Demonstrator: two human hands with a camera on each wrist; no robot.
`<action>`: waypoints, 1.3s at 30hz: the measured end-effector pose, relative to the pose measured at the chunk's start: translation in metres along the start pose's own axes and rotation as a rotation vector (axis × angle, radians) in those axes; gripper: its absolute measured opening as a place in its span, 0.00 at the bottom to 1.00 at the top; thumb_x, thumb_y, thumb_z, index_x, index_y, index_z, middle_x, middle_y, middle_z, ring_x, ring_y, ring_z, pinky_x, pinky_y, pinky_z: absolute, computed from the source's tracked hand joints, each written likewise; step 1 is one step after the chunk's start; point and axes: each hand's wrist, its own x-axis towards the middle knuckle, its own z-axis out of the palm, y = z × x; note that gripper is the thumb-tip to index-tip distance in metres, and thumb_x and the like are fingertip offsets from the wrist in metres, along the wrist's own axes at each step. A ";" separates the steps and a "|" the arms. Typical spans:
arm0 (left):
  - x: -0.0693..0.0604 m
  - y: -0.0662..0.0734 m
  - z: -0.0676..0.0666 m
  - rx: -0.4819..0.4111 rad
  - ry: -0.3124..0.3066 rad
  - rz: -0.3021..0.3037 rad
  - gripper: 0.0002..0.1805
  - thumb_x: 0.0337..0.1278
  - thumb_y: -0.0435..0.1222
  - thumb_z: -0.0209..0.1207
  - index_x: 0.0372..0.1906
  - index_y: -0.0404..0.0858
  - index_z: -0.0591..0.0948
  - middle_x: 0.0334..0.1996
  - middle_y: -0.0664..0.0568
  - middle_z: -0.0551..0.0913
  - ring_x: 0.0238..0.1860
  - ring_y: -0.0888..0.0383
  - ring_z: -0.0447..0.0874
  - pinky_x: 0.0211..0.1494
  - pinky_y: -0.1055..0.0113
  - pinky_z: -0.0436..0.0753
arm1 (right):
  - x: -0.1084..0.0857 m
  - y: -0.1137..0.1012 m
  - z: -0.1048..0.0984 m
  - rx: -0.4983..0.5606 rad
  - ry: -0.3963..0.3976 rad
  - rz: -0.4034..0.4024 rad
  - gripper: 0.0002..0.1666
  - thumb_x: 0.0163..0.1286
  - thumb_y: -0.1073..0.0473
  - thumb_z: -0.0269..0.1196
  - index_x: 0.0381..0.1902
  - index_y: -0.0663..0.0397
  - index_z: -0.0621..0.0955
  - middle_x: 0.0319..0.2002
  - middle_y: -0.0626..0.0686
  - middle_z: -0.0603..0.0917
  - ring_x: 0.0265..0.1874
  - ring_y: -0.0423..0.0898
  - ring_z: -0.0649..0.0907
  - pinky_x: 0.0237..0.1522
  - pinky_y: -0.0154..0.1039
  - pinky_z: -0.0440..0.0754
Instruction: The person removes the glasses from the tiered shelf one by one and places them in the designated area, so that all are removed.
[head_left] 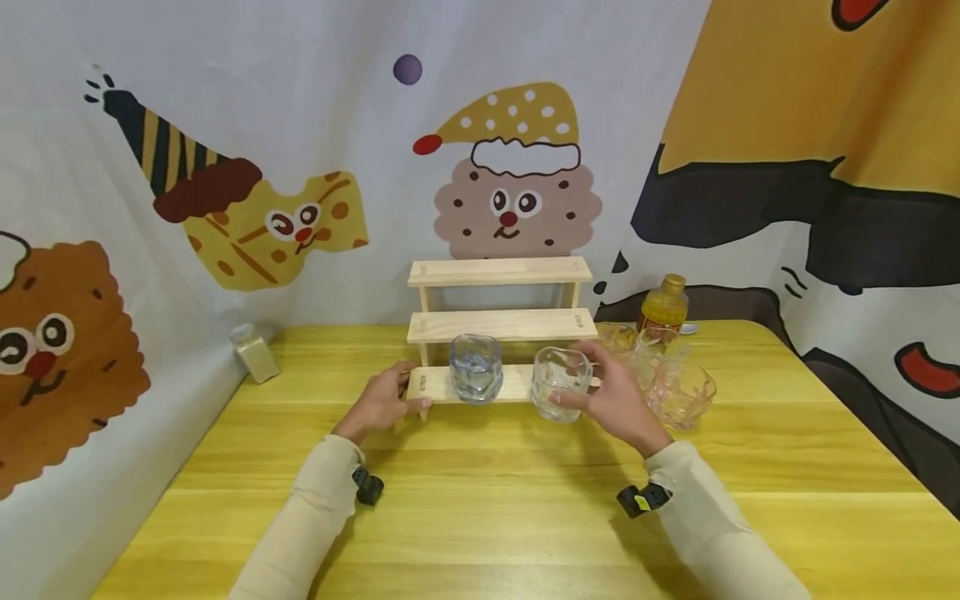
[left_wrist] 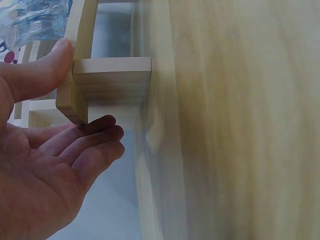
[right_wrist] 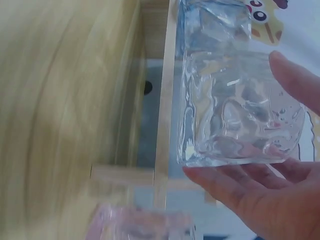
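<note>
A three-step wooden shelf (head_left: 501, 324) stands at the back of the table. At the left end of its lowest step, my left hand (head_left: 380, 403) holds the board, thumb on one side and fingers on the other (left_wrist: 95, 142). A bluish glass (head_left: 476, 369) stands upright on that step, left of the middle. To its right, my right hand (head_left: 618, 398) grips a clear glass (head_left: 560, 383) between thumb and fingers. In the right wrist view the clear glass (right_wrist: 240, 107) is at the lowest board, close to the bluish glass (right_wrist: 215, 25). Whether its base touches the board is hard to tell.
Right of the shelf stand several clear and tinted glasses, a pinkish one (head_left: 681, 393) foremost. Behind them is a bottle with a yellow cap (head_left: 664, 304). A small pale jar (head_left: 254, 353) is at the table's left edge. A printed cloth (head_left: 337, 100) hangs behind.
</note>
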 end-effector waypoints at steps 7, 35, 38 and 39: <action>-0.001 -0.003 0.001 -0.028 0.007 -0.004 0.41 0.65 0.36 0.65 0.77 0.32 0.59 0.70 0.32 0.71 0.70 0.39 0.73 0.69 0.46 0.78 | -0.034 0.017 -0.038 -0.080 -0.038 -0.013 0.44 0.59 0.53 0.76 0.68 0.58 0.70 0.58 0.63 0.80 0.55 0.62 0.84 0.44 0.42 0.87; -0.003 0.000 0.000 -0.028 0.019 0.007 0.42 0.64 0.35 0.65 0.77 0.32 0.58 0.70 0.33 0.71 0.69 0.40 0.74 0.68 0.47 0.78 | -0.060 0.064 -0.068 -0.161 -0.082 0.084 0.46 0.58 0.55 0.76 0.68 0.64 0.67 0.59 0.65 0.78 0.56 0.64 0.82 0.47 0.40 0.86; -0.002 0.001 0.000 -0.024 0.022 0.009 0.41 0.64 0.35 0.65 0.77 0.32 0.59 0.70 0.33 0.72 0.69 0.40 0.74 0.68 0.47 0.78 | -0.059 0.064 -0.066 -0.165 -0.087 0.077 0.47 0.58 0.55 0.76 0.69 0.63 0.67 0.60 0.65 0.77 0.56 0.63 0.82 0.51 0.51 0.86; -0.002 0.001 0.001 -0.023 0.025 0.008 0.41 0.64 0.35 0.65 0.77 0.32 0.59 0.70 0.33 0.72 0.69 0.41 0.74 0.68 0.48 0.78 | -0.059 0.064 -0.066 -0.164 -0.088 0.074 0.47 0.58 0.55 0.76 0.69 0.64 0.66 0.60 0.65 0.77 0.57 0.63 0.82 0.53 0.54 0.85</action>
